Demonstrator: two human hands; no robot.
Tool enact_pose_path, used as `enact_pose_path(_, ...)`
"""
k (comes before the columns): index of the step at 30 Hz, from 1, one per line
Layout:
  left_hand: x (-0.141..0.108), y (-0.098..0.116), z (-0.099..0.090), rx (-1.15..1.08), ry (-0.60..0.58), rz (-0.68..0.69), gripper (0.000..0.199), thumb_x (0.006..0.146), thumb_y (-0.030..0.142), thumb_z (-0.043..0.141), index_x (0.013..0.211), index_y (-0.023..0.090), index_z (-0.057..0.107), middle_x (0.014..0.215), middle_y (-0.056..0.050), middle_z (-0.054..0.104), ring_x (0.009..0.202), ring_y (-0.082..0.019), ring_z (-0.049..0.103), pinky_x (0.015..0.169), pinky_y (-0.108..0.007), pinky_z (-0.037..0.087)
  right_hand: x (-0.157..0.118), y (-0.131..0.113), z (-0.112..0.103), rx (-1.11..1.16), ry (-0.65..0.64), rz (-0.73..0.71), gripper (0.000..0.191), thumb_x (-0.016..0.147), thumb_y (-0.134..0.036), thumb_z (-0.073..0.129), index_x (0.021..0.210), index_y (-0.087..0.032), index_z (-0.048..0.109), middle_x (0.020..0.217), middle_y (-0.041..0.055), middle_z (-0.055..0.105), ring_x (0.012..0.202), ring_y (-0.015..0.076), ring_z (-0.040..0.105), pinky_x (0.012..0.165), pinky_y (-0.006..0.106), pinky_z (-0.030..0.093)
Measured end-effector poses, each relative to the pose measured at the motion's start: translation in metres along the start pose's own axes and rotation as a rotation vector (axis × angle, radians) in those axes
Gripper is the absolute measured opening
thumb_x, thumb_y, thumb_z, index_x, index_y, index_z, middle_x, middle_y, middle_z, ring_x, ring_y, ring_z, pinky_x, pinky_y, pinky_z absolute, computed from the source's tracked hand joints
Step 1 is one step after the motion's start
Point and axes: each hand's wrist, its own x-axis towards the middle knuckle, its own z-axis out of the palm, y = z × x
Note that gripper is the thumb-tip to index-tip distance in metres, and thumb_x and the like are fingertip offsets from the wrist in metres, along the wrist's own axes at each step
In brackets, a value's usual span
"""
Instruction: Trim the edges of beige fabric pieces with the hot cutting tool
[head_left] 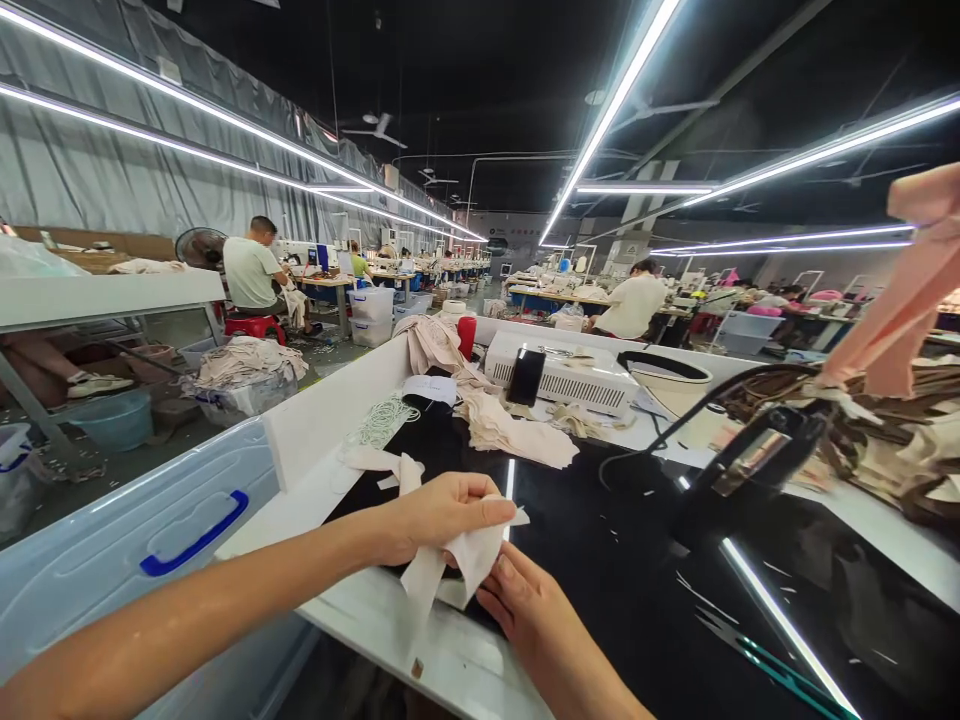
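A cream-white strip of cloth (477,556) is held up over the front edge of the black tabletop. My left hand (442,515) pinches its upper part, thumb on top, while one end hangs below. Just under and to the right, my right hand (529,595) has its fingers closed on the cloth's lower right side. Another pale strip (409,472) shows behind my left hand. Farther back lie a stack of cream cloth pieces (517,432) and a tangle of pale green cord (386,420).
A white machine (559,370) with a black phone (526,376) leaning on it stands at the back. Green-handled tweezers (780,665) lie front right, near a blurred black device (757,460). A lidded blue bin (135,520) is at left. Seated people work farther off.
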Motion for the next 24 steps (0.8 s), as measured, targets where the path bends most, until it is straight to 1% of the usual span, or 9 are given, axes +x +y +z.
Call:
enact_pose_path(2, -0.001, -0.003, 0.001, -0.046, 0.002, -0.028, 0.067, 0.064, 0.074, 0.085, 0.087, 0.021, 0.051, 0.069, 0.007, 0.052, 0.055, -0.008, 0.043, 0.050, -0.020, 0.029, -0.006, -0.003, -0.001, 0.018, -0.025, -0.033, 0.057, 0.074, -0.068, 0.082, 0.106, -0.021, 0.075, 0.100, 0.0085, 0.077, 0.105, 0.0269, 0.068, 0.100, 0.040, 0.047)
enact_pose_path(4, -0.001, -0.009, 0.000, -0.051, -0.002, -0.043, 0.066, 0.063, 0.069, 0.089, 0.094, 0.020, 0.056, 0.075, 0.005, 0.057, 0.061, -0.009, 0.048, 0.054, -0.021, 0.033, -0.013, -0.005, -0.003, 0.016, 0.050, -0.074, 0.047, 0.075, -0.063, 0.084, 0.093, -0.021, 0.074, 0.090, 0.0053, 0.075, 0.093, 0.0239, 0.067, 0.092, 0.036, 0.049)
enact_pose_path(6, -0.002, -0.016, -0.002, -0.019, -0.009, -0.044, 0.065, 0.065, 0.067, 0.088, 0.097, 0.019, 0.059, 0.079, 0.004, 0.059, 0.065, -0.011, 0.050, 0.058, -0.022, 0.034, -0.020, -0.007, -0.005, -0.003, 0.119, -0.095, 0.044, 0.076, -0.062, 0.084, 0.087, -0.022, 0.072, 0.086, 0.0025, 0.072, 0.086, 0.0206, 0.063, 0.084, 0.032, 0.048)
enact_pose_path(10, -0.003, -0.027, -0.001, 0.103, 0.000, -0.012, 0.058, 0.074, 0.070, 0.079, 0.081, 0.017, 0.056, 0.074, 0.004, 0.050, 0.066, -0.010, 0.042, 0.059, -0.023, 0.029, -0.032, -0.008, -0.005, -0.049, 0.142, -0.051, 0.045, 0.077, -0.064, 0.082, 0.089, -0.023, 0.071, 0.077, -0.0016, 0.065, 0.072, 0.0145, 0.057, 0.072, 0.027, 0.046)
enact_pose_path(14, -0.003, -0.026, 0.006, 0.148, 0.038, -0.002, 0.056, 0.077, 0.068, 0.075, 0.075, 0.019, 0.047, 0.072, 0.005, 0.043, 0.066, -0.010, 0.037, 0.058, -0.023, 0.027, -0.038, -0.007, -0.001, -0.052, 0.057, 0.041, 0.060, 0.068, -0.069, 0.086, 0.101, -0.022, 0.070, 0.068, -0.0047, 0.058, 0.055, 0.0096, 0.046, 0.057, 0.025, 0.041)
enact_pose_path(16, -0.003, -0.024, 0.009, 0.145, 0.038, -0.003, 0.055, 0.078, 0.067, 0.075, 0.076, 0.019, 0.046, 0.073, 0.005, 0.043, 0.066, -0.011, 0.037, 0.058, -0.023, 0.028, -0.039, -0.005, 0.000, -0.088, 0.018, 0.083, 0.064, 0.062, -0.073, 0.088, 0.092, -0.020, 0.068, 0.058, -0.0074, 0.048, 0.050, 0.0074, 0.038, 0.053, 0.024, 0.037)
enact_pose_path(19, -0.003, -0.025, 0.011, 0.164, 0.023, 0.001, 0.051, 0.080, 0.066, 0.072, 0.085, 0.018, 0.054, 0.076, 0.004, 0.049, 0.067, -0.012, 0.041, 0.059, -0.023, 0.030, -0.038, -0.002, -0.002, -0.144, 0.021, 0.121, 0.063, 0.061, -0.076, 0.086, 0.076, -0.019, 0.062, 0.051, -0.0102, 0.035, 0.047, 0.0053, 0.028, 0.049, 0.024, 0.030)
enact_pose_path(21, -0.002, -0.027, 0.011, 0.214, 0.036, 0.019, 0.048, 0.083, 0.064, 0.069, 0.088, 0.017, 0.059, 0.077, 0.003, 0.051, 0.068, -0.012, 0.043, 0.059, -0.023, 0.031, -0.039, 0.000, -0.003, -0.179, 0.032, 0.124, 0.062, 0.063, -0.076, 0.085, 0.072, -0.020, 0.060, 0.051, -0.0108, 0.032, 0.046, 0.0044, 0.023, 0.047, 0.024, 0.025)
enact_pose_path(24, 0.000, -0.030, 0.010, 0.291, 0.061, 0.075, 0.045, 0.088, 0.061, 0.064, 0.081, 0.017, 0.059, 0.076, 0.002, 0.050, 0.069, -0.013, 0.043, 0.059, -0.024, 0.030, -0.040, 0.000, -0.006, -0.219, 0.048, 0.126, 0.062, 0.065, -0.076, 0.084, 0.072, -0.020, 0.060, 0.052, -0.0114, 0.030, 0.045, 0.0035, 0.020, 0.046, 0.024, 0.020)
